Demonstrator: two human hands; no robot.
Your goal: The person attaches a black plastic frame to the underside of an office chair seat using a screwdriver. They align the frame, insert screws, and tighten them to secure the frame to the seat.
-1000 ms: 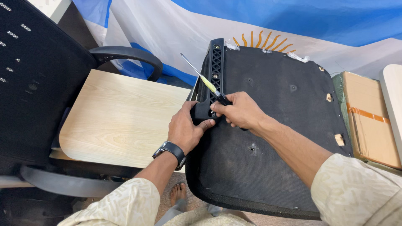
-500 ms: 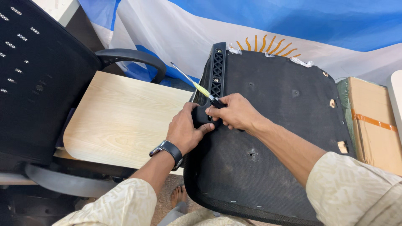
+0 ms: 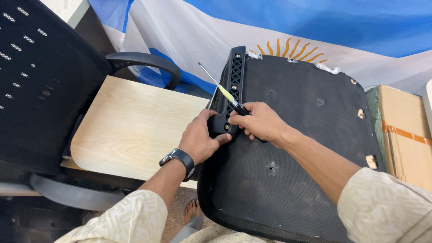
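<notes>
A black chair seat lies underside up, tilted against my lap. A black plastic bracket with a slotted grille runs along the seat's left edge. My left hand, with a dark watch on the wrist, grips the bracket's lower end. My right hand rests on the seat next to the bracket and holds a screwdriver with a yellow and black handle. Its thin metal shaft points up and to the left, away from the seat.
A light wooden board lies left of the seat. A black mesh chair back and curved armrest stand at the far left. A blue and white cloth hangs behind. A cardboard box sits at the right.
The view has shifted slightly. Both hands stay at the bracket's lower end, and the screwdriver keeps pointing up and left with little movement.
</notes>
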